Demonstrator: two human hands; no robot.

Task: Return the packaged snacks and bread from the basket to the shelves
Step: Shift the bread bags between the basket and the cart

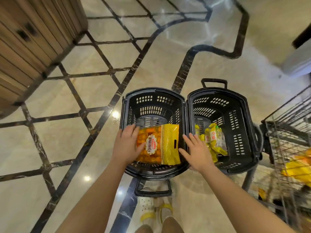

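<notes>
Two black baskets stand side by side on the floor; the left basket (pixel 154 98) holds one large orange bag (pixel 158 145), lying flat against its near wall; the right basket (pixel 218 96) holds several yellow packets (pixel 214 140) heaped toward its left wall. The left hand (pixel 125 145) lies on the bag's left edge, fingers (pixel 134 130) spread and flat, touching but not yet clenched round it; the right hand (pixel 196 153) hovers over the rims where the baskets meet, fingers released, holding nothing. A wire shelf (pixel 289 140) stands at the right, just beside the right basket.

Judging from this, the lift is about to begin; the bag looks slick and loosely filled, so a one-sided pinch may let it sag or slip back; its punched handle end could catch on the rim; the right hand, reaching across, may knock the basket wall.
</notes>
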